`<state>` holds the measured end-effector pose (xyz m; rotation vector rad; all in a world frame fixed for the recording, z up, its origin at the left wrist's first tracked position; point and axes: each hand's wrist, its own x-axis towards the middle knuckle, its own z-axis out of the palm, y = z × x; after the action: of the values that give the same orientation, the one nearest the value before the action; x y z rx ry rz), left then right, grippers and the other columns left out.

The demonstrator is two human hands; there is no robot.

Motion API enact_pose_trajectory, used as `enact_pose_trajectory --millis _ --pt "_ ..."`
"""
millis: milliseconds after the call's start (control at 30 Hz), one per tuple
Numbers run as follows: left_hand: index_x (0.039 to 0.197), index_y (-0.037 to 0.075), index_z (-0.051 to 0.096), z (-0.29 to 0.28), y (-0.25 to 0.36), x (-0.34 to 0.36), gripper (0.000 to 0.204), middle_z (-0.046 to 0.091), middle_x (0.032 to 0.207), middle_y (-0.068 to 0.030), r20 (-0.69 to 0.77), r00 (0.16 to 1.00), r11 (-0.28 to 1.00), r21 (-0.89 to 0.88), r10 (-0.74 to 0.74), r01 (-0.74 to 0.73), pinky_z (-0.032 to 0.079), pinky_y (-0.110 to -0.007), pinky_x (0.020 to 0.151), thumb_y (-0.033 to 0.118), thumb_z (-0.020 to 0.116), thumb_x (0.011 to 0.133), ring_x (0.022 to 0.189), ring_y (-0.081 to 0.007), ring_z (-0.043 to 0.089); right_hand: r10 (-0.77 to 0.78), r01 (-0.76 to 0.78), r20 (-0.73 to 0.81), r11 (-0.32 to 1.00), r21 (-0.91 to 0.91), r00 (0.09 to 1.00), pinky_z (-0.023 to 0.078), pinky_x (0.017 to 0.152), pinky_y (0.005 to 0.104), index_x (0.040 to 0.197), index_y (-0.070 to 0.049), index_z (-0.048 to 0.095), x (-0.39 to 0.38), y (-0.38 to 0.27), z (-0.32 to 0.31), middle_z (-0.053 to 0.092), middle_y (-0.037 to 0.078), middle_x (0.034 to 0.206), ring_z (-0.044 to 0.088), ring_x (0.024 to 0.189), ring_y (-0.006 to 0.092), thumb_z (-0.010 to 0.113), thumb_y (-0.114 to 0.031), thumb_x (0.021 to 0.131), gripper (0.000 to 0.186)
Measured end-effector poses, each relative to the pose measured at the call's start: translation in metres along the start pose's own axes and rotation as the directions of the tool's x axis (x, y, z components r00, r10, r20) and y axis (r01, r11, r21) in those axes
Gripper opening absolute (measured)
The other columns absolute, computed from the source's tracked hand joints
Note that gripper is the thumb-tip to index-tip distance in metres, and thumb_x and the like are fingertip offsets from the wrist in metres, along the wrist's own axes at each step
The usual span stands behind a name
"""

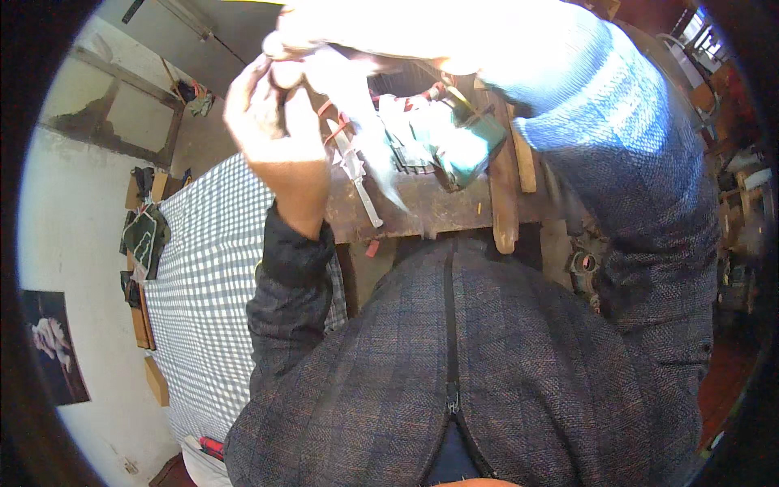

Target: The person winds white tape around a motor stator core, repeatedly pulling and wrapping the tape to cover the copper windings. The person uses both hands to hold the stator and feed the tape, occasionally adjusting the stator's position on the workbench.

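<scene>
Both of my hands are raised together over the workbench, fingertips meeting at the upper left. My left hand (280, 134) is closed in a pinch; what lies between its fingers is hidden. Strong light washes out my right hand (381, 32), whose fingers are bent against the left ones. A pale, thin strip (365, 122) hangs blurred below the right fingers and seems held by them. Under the hands, a slim light-coloured tool like a knife (365, 199) lies on the bench (434, 213). Beside it sits a pale green and white bundle (442, 142).
Wooden bars (504, 187) lie along the bench's right part. A checked cloth (215, 276) drapes over something at the left, near a white wall (89, 211) with a poster (55, 347). Cluttered shelving (742, 219) stands at the far right.
</scene>
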<state>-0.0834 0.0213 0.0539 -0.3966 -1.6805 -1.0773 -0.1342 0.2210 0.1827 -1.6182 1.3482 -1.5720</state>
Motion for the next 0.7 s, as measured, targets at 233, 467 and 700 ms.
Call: enact_pose_trajectory --millis 233,467,700 --pt "0.132 -0.005 0.061 0.047 -0.076 -0.03 0.046 0.066 0.13 -0.018 0.043 0.904 0.856 -0.303 -0.426 0.418 0.046 -0.038 0.106 0.034 0.064 0.108 0.121 -0.0246 0.059 -0.092 -0.073 -0.194 0.705 -0.705 0.977 0.058 0.063 0.0327 0.094 0.0 0.074 0.036 0.001 0.009 0.073 0.013 0.078 0.072 0.069 0.0195 0.053 -0.017 0.105 0.03" --pt "0.092 0.007 0.062 0.028 -0.09 0.003 0.036 0.061 0.076 -0.0059 0.449 0.627 0.187 -0.699 -0.636 0.69 0.054 -0.04 0.072 0.036 0.05 0.111 0.075 -0.0235 0.062 0.081 -0.485 -0.482 0.265 -0.833 0.872 0.058 0.085 0.0464 0.094 -0.005 0.078 0.059 0.103 -0.073 0.076 0.021 0.098 0.075 0.093 0.0377 0.054 -0.034 0.101 0.038" --pt "0.096 0.006 0.057 -0.003 -0.104 0.038 0.013 0.048 0.081 0.0031 0.77 0.559 0.193 -0.525 -0.307 0.829 0.051 -0.024 0.075 0.013 0.056 0.107 0.075 -0.0079 0.052 0.105 -0.666 -0.658 0.102 -0.739 0.746 0.058 0.085 0.0561 0.097 -0.001 0.076 0.028 0.197 -0.081 0.074 0.027 0.091 0.074 0.088 0.0464 0.048 -0.029 0.102 0.04"
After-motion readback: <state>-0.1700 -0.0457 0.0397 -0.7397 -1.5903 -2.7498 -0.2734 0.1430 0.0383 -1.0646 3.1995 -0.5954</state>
